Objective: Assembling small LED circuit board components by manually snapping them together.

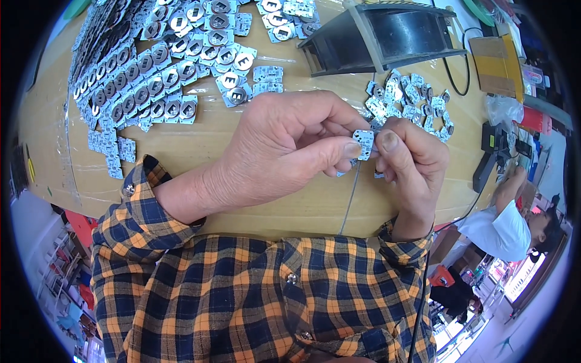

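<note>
My left hand (284, 142) pinches a small white printed circuit board (363, 143) between thumb and fingers, in front of my chest. Close against the board's right side is my right hand (416, 158), its thumb pressed onto curled fingers. What those fingers grip is mostly hidden; a pale edge shows beside the thumb. Just beyond my right hand lies a loose pile of single circuit boards (417, 100), several carrying round silver parts. Joined strips of similar boards (142, 91) spread over the table's far left.
A black-framed fan (387, 37) stands at the back of the brown table (260, 215). At the right are a cardboard box (493, 65), a black power adapter (484, 163) and a dark cable (465, 72). A person in a white shirt (499, 233) sits beyond.
</note>
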Available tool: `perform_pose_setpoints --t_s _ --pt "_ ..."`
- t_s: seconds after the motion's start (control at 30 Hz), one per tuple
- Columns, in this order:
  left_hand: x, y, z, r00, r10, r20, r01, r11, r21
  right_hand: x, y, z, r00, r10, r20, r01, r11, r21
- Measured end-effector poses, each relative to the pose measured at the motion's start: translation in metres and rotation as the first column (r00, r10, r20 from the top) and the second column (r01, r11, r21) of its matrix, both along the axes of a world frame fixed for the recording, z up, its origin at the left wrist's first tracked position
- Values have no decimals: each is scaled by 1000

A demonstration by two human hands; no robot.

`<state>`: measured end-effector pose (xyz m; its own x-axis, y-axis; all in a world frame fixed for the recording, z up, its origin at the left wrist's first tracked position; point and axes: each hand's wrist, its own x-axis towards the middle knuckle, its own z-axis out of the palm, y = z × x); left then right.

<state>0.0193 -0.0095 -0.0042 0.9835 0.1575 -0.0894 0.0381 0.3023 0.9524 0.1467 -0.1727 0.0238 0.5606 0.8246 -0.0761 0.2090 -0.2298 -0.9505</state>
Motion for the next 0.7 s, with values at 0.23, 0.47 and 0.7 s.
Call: perform_pose_setpoints --t_s 0.23,0.47,0.7 --pt "0 2 -1 999 43 -15 -43 998 -54 0 -3 -4 998 -32 -54 32 999 6" --pt "-1 3 1 1000 -2 -15 1 999 -44 -2 1 -7 995 55 -80 -53 998 31" --pt "-2 5 2 1000 -20 23 22 996 -89 -6 2 -13 902 45 -429 -11 997 80"
